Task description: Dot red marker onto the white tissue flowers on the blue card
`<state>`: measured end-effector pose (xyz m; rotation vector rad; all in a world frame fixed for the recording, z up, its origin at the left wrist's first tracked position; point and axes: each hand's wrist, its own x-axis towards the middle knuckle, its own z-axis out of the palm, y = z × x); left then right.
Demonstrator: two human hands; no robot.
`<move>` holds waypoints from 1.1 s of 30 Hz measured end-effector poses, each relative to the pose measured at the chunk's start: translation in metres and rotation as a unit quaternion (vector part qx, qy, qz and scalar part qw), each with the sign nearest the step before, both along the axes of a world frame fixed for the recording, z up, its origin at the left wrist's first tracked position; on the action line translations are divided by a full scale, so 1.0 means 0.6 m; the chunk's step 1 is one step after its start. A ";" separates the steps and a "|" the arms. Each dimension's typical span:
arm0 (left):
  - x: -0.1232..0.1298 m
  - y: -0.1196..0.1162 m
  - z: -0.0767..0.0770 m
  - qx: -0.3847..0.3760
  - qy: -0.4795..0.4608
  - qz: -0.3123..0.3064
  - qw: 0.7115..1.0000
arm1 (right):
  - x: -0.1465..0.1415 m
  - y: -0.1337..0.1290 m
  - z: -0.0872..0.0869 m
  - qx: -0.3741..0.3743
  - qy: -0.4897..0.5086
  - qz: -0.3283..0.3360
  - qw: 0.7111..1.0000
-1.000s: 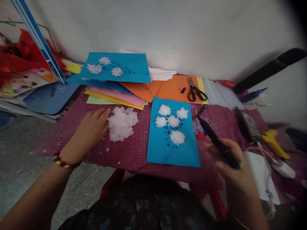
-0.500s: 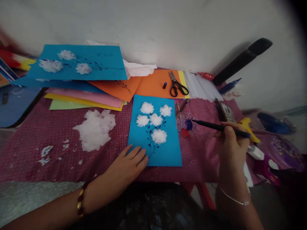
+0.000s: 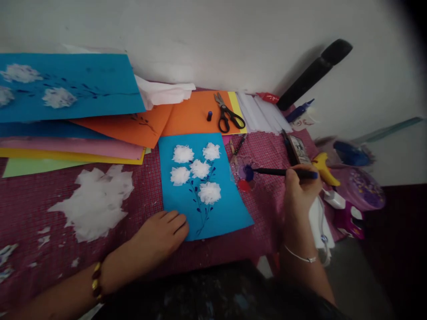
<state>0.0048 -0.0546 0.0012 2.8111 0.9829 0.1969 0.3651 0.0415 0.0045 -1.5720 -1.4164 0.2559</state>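
On the bright blue rectangular paper sheet (image 3: pixel 230 211) lying on the checked maroon cloth (image 3: pixel 270 198) in front of you, much seems done: five ruffled white paper blossoms (image 3: pixel 209 193) sit on it, and a thin dark-blue painted stem (image 3: pixel 201 222) with small leaves climbs from the lower part to among them. What looks unfinished is the leafing: you have few strokes around the top-left blossom, though how many more it needs cannot be told. Your right hand (image 3: pixel 302 182) pinches a long black pen-like brush with a blue end (image 3: pixel 275 171), its tip at the dark-blue paint patch (image 3: pixel 247 172) beside the sheet; whether it touches the paint is unclear. Your left hand (image 3: pixel 163 233) lies at the sheet's lower left edge, fingers bent and close together, thumb hidden, so I cannot tell whether it grips the paper or only steadies it. The loose heap of white tissue squares (image 3: pixel 95 202) lies unused to your left.
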 end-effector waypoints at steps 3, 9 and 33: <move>-0.001 0.007 -0.003 -0.054 -0.028 -0.007 0.998 | 0.000 0.004 -0.009 0.073 0.004 -0.072 0.995; -0.012 0.016 0.002 -0.126 -0.077 0.011 0.989 | -0.006 0.019 -0.010 0.060 0.008 -0.061 0.996; -0.021 0.013 -0.002 -0.178 -0.092 0.001 0.980 | 0.016 0.129 -0.033 0.032 -0.099 -0.045 0.994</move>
